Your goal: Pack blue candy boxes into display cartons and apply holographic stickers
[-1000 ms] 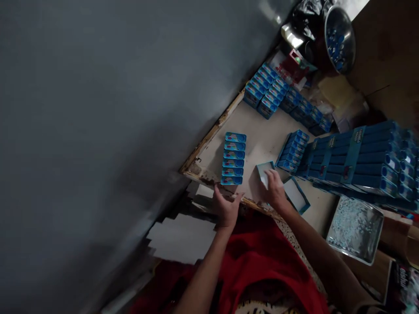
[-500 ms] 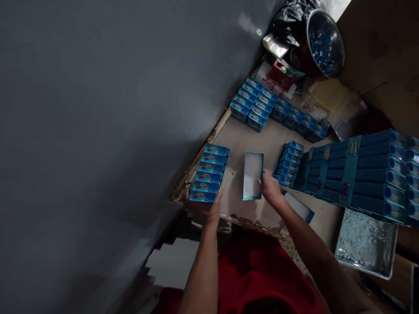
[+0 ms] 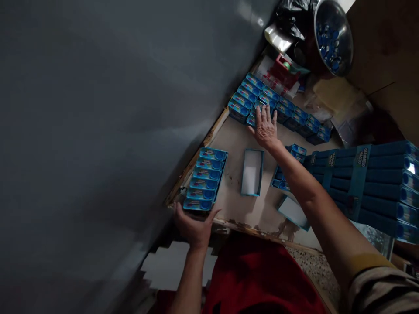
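Note:
My left hand (image 3: 194,229) is open, thumb and fingers apart, at the near end of a blue display box (image 3: 206,179) filled with a row of small blue packs. Whether it touches the box I cannot tell. My right hand (image 3: 266,131) reaches forward with fingers spread over the grouped small blue packs (image 3: 241,106) at the back of the table, hiding some of them. Between the hands lies an empty blue-edged box (image 3: 252,172) with a white inside. Under my right forearm sits another box of packs (image 3: 279,179), partly covered.
A stack of long blue boxes (image 3: 379,176) stands at the right. Another white-lined box (image 3: 293,212) lies near the table's front edge. Farther back are a metal bowl (image 3: 334,39) with blue pieces, a red object (image 3: 283,67) and a black plastic bag (image 3: 293,17). A grey wall (image 3: 98,131) borders the left.
My right hand has left the empty box and moved forward to the packs at the back. My left hand has drawn back slightly, its fingers spreading at the filled box's near end.

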Demonstrator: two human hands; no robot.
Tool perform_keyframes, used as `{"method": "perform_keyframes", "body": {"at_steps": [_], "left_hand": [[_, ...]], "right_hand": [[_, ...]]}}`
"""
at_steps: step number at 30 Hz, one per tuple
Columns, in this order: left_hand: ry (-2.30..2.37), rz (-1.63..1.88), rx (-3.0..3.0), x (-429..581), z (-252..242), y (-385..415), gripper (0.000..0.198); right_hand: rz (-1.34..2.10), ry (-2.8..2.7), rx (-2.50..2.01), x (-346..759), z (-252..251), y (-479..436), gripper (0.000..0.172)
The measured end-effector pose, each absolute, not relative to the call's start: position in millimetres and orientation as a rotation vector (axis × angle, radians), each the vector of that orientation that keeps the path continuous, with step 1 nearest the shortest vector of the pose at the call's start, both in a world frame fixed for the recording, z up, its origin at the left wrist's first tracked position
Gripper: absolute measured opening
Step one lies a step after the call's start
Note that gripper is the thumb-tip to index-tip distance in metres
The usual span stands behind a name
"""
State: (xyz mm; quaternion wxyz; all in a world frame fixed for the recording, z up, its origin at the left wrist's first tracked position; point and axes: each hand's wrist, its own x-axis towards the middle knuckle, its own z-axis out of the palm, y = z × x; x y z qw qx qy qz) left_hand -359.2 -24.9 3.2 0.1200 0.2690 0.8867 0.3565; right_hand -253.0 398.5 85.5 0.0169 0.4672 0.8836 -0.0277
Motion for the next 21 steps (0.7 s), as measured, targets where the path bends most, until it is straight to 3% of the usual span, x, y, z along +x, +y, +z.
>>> {"method": "perform_keyframes", "body": {"at_steps": [2,5,7,10,16,21], "left_hand": [[2.67,1.087,0.707,-331,10,-45,0.107],[2.541,1.121,0.766,-287,22,-47,0.06],[2.377,1.126,0.925,-267,24,-27,0.044],[2.298,1.088,1.029,-257,21,23,0.043],[2.341,0.86,1.006,-268,10,107,0.075],[2.199,0.696,1.064,-285,6,137,0.049]], "right_hand": [[-0.075,2.746,1.439,-250,86,396,0.083],[-0.072,2.699,1.476,-250,89,410,0.082],[-0.062,2.68,1.477,-253,90,423,0.083],[-0.041,2.67,1.469,-255,87,430,0.085],[-0.032,2.776,1.444,-258,65,429,0.087],[-0.123,2.875,1.459,-259,67,446,0.09]]}}
